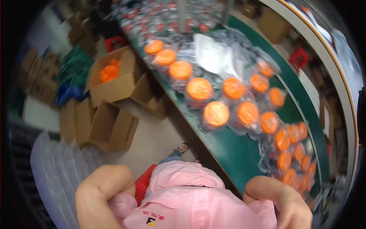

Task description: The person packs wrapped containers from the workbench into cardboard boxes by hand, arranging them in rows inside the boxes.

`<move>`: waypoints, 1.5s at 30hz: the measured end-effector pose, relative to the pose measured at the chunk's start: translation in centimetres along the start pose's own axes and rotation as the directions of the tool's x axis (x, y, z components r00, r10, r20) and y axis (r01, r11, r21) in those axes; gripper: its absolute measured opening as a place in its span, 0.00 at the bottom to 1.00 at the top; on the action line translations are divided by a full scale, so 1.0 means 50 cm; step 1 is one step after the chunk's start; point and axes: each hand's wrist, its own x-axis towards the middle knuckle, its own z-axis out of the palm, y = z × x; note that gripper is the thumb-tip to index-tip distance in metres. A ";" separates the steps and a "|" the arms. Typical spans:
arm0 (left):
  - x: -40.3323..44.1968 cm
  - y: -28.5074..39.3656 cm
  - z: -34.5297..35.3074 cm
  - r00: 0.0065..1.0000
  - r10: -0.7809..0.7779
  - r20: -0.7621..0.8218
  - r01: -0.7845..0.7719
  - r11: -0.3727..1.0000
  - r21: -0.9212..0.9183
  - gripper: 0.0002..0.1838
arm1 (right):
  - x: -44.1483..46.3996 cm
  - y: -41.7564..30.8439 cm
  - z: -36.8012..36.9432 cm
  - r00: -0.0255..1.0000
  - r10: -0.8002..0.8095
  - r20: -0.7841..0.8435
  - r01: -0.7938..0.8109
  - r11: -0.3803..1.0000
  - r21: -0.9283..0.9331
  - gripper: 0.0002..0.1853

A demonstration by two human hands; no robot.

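My left forearm drops out of the bottom edge of the head view, so my left hand is out of sight. At the lower right my right hand (296, 216) shows in part, blurred and cut off by the frame edge; its fingers are not clear. Nearest to it is a cluster of clear plastic jars with orange lids (288, 176), wrapped in clear film. More such jars (216, 113) stand upright in rows along the green table (238, 152). Behind these rows lies a white sheet (215, 55) among clear plastic wrap.
Open cardboard boxes (114, 128) stand on the floor at the left; one holds orange pieces (110, 71). A stack of clear plastic (63, 175) is at the lower left. Many clear containers with red parts (160, 17) fill the table's far end. A red stool (145, 181) is beside me.
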 end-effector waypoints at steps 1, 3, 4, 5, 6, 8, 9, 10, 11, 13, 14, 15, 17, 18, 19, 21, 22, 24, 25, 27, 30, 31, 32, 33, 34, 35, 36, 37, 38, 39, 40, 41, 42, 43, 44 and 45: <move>-0.009 -0.023 -0.014 0.998 0.038 0.057 -0.035 0.998 -0.053 0.16 | -0.010 0.058 -0.028 0.956 -0.222 0.192 0.261 0.943 -0.208 0.05; -0.037 -0.083 -0.016 0.989 0.145 -0.006 -0.143 0.963 -0.228 0.16 | -0.055 0.062 0.012 0.962 0.185 -0.201 -0.188 0.982 0.002 0.07; -0.060 -0.122 -0.018 0.981 0.191 -0.030 -0.190 0.923 -0.335 0.16 | -0.086 0.066 0.052 0.824 0.317 -0.469 -0.364 0.931 -0.011 0.11; -0.087 -0.170 -0.027 0.973 0.226 -0.056 -0.226 0.860 -0.457 0.16 | -0.122 0.088 0.094 0.756 0.273 -0.595 -0.446 0.880 -0.163 0.20; -0.126 -0.218 -0.032 0.976 0.201 -0.089 -0.215 0.800 -0.560 0.15 | -0.138 0.116 0.142 0.693 0.263 -0.671 -0.514 0.833 -0.204 0.24; -0.181 -0.331 -0.019 0.977 0.206 -0.061 -0.179 0.619 -0.765 0.14 | -0.134 0.165 0.231 0.595 0.198 -0.779 -0.542 0.815 -0.206 0.29; -0.200 -0.387 -0.001 0.962 0.045 -0.268 -0.237 0.623 -0.745 0.19 | -0.124 0.188 0.267 0.579 0.108 -0.808 -0.532 0.801 -0.274 0.28; -0.197 -0.430 0.011 0.885 -0.142 -0.444 -0.254 0.651 -0.715 0.24 | -0.116 0.203 0.303 0.573 0.024 -0.819 -0.522 0.781 -0.343 0.28; -0.201 -0.451 0.020 0.826 -0.427 -0.368 -0.089 0.547 -0.833 0.27 | -0.104 0.217 0.348 0.511 -0.050 -0.858 -0.567 0.731 -0.380 0.28; -0.172 -0.498 0.017 0.735 -0.665 -0.134 0.137 0.339 -0.931 0.29 | -0.081 0.261 0.412 0.412 -0.200 -0.889 -0.684 0.576 -0.447 0.27; -0.149 -0.521 0.022 0.597 -0.802 -0.024 0.341 0.280 -0.898 0.29 | -0.072 0.288 0.431 0.379 -0.262 -0.888 -0.731 0.503 -0.460 0.27; -0.127 -0.541 0.033 0.423 -0.905 0.043 0.525 0.206 -0.826 0.30 | -0.064 0.313 0.450 0.353 -0.315 -0.881 -0.771 0.436 -0.464 0.27; -0.097 -0.558 0.069 0.413 -0.898 0.149 0.713 0.217 -0.666 0.30 | -0.043 0.366 0.486 0.285 -0.422 -0.861 -0.794 0.399 -0.458 0.27; -0.088 -0.561 0.088 0.395 -0.900 0.187 0.830 0.262 -0.492 0.30 | -0.032 0.391 0.502 0.244 -0.473 -0.847 -0.804 0.389 -0.449 0.28; -0.082 -0.561 0.104 0.373 -0.903 0.211 0.905 0.304 -0.299 0.30 | -0.022 0.414 0.515 0.209 -0.516 -0.831 -0.812 0.382 -0.442 0.28; -0.087 -0.565 0.123 0.356 -0.907 0.226 0.935 0.345 -0.084 0.30 | -0.012 0.443 0.533 0.185 -0.558 -0.809 -0.819 0.367 -0.440 0.28; -0.097 -0.571 0.135 0.432 -0.854 0.290 0.846 0.495 0.197 0.29 | -0.007 0.458 0.541 0.173 -0.576 -0.799 -0.822 0.362 -0.439 0.28; -0.118 -0.586 0.158 0.484 -0.729 0.484 0.392 0.675 0.625 0.29 | 0.004 0.482 0.556 0.142 -0.617 -0.774 -0.830 0.353 -0.433 0.29; -0.124 -0.594 0.168 0.455 -0.668 0.589 0.078 0.688 0.721 0.28 | 0.007 0.490 0.563 0.126 -0.635 -0.762 -0.835 0.348 -0.427 0.29; -0.122 -0.607 0.187 0.434 -0.679 0.592 0.184 0.710 0.680 0.28 | 0.007 0.494 0.577 0.130 -0.650 -0.749 -0.837 0.334 -0.434 0.29; -0.125 -0.624 0.220 0.368 -0.735 0.570 0.532 0.669 0.519 0.28 | 0.004 0.492 0.606 0.143 -0.655 -0.742 -0.830 0.329 -0.450 0.30; -0.151 -0.639 0.233 0.363 -0.740 0.566 0.535 0.663 0.524 0.28 | 0.003 0.486 0.619 0.145 -0.655 -0.741 -0.826 0.333 -0.456 0.30; -0.204 -0.664 0.242 0.213 -0.803 0.556 0.653 0.541 0.531 0.28 | 0.003 0.478 0.633 0.145 -0.645 -0.750 -0.822 0.343 -0.454 0.30; -0.257 -0.692 0.251 0.056 -0.836 0.546 0.743 0.400 0.537 0.28 | 0.001 0.468 0.647 0.146 -0.636 -0.757 -0.820 0.351 -0.453 0.30; -0.311 -0.717 0.256 -0.107 -0.838 0.535 0.806 0.242 0.540 0.28 | 0.000 0.459 0.661 0.145 -0.628 -0.764 -0.816 0.361 -0.451 0.30; -0.327 -0.729 0.262 -0.268 -0.807 0.526 0.838 0.074 0.541 0.28 | -0.003 0.451 0.675 0.142 -0.621 -0.771 -0.813 0.372 -0.448 0.30; -0.312 -0.730 0.270 -0.277 -0.806 0.523 0.835 0.068 0.547 0.28 | -0.007 0.446 0.688 0.142 -0.626 -0.767 -0.809 0.374 -0.454 0.30; -0.296 -0.730 0.275 -0.303 -0.772 0.559 0.809 0.102 0.580 0.28 | -0.013 0.443 0.700 0.142 -0.636 -0.758 -0.796 0.382 -0.470 0.30; -0.274 -0.728 0.282 -0.331 -0.735 0.591 0.784 0.135 0.606 0.27 | -0.020 0.439 0.713 0.142 -0.645 -0.751 -0.781 0.394 -0.485 0.30; -0.252 -0.725 0.289 -0.361 -0.697 0.620 0.760 0.166 0.629 0.27 | -0.029 0.436 0.727 0.142 -0.651 -0.745 -0.764 0.406 -0.501 0.30; -0.232 -0.724 0.298 -0.391 -0.658 0.644 0.736 0.197 0.648 0.27 | -0.040 0.432 0.742 0.143 -0.657 -0.740 -0.746 0.419 -0.517 0.29; -0.208 -0.727 0.307 -0.399 -0.658 0.638 0.736 0.186 0.651 0.27 | -0.053 0.427 0.760 0.145 -0.658 -0.738 -0.738 0.425 -0.524 0.29; -0.179 -0.733 0.317 -0.398 -0.654 0.644 0.765 0.150 0.626 0.27 | -0.069 0.421 0.780 0.069 -0.654 -0.753 -0.692 0.513 -0.508 0.29; -0.151 -0.743 0.333 -0.394 -0.650 0.650 0.794 0.115 0.597 0.27 | -0.087 0.416 0.804 -0.007 -0.640 -0.768 -0.637 0.595 -0.490 0.28; -0.128 -0.756 0.352 -0.392 -0.644 0.656 0.820 0.078 0.567 0.27 | -0.108 0.414 0.829 -0.083 -0.617 -0.783 -0.572 0.673 -0.469 0.27; -0.113 -0.770 0.376 -0.394 -0.637 0.663 0.843 0.037 0.537 0.27 | -0.130 0.415 0.854 -0.158 -0.586 -0.795 -0.495 0.744 -0.450 0.27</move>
